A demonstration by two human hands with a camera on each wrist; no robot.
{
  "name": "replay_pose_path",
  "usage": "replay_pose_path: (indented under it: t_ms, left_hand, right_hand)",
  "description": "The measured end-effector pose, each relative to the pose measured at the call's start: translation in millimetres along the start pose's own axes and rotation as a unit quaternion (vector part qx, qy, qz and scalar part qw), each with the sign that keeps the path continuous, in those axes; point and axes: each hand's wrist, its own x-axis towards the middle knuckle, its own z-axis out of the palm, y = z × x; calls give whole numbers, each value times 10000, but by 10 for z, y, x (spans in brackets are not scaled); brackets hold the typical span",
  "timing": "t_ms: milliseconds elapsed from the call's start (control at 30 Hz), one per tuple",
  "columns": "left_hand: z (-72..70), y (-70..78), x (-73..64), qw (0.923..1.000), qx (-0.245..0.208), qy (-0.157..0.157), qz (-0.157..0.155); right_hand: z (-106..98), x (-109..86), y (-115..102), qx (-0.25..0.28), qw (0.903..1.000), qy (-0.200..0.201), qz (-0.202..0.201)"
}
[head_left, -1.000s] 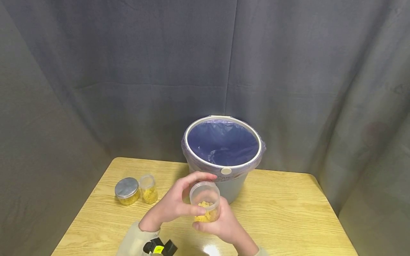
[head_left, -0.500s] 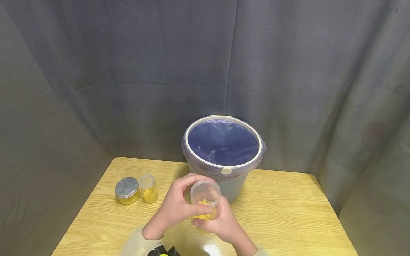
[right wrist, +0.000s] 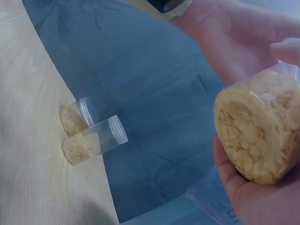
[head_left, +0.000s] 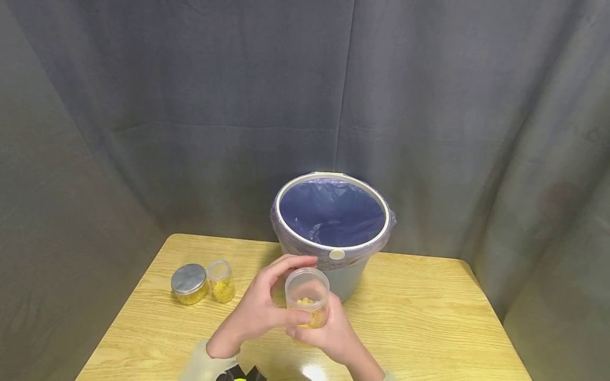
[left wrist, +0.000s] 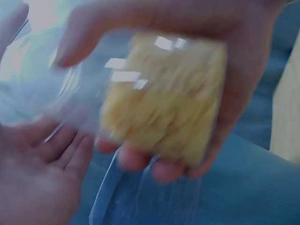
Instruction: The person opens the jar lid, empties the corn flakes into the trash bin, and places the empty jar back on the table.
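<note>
A clear plastic jar [head_left: 306, 291], part filled with pale yellow flakes, is held upright in front of the bin. My right hand [head_left: 331, 338] grips its lower body from the right; in the left wrist view the fingers [left wrist: 133, 158] wrap round the flake-filled end. The left hand [head_left: 259, 309] spans the top end from the left, its thumb across the near side and the index finger raised behind the rim. Its fingers [left wrist: 75, 152] look loosely extended in the left wrist view, where blur hides exact contact. The flakes [right wrist: 248, 138] show through the jar's base.
A white-rimmed bin [head_left: 350, 275] lined with a purple bag stands at the table's back. A silver-lidded jar [head_left: 189, 283] and a slimmer clear-lidded jar [head_left: 221, 280], both holding yellow flakes, stand side by side on the wooden table [head_left: 424, 312]. Grey curtains [head_left: 229, 132] surround it.
The left hand closed round the jar's top half a second ago, and its fingers now stand wider again. The jar has shifted very slightly up and right. The right hand keeps its grip.
</note>
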Motion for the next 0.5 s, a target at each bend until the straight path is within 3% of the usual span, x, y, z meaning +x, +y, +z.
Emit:
replay_pose_path:
  t_ms: [100,233,400,500]
  left_hand:
    - [-101,-43,37,9980,-381,-430,271]
    - [-160,-68,69,9943,-728,-750,228]
    - [-144,-56,87,9924,-902,-839,62]
    - [-124,-40,85,9947,-780,-676,-19]
  right_hand:
    - [6,-7,-16,83,9999,-34,-76]
    - [21,-7,-22,-78,9996,-115,-252]
    - [21,-2,-17,-100,9997,-121,-194]
    - [7,2,-16,-50,9999,-95,-101]
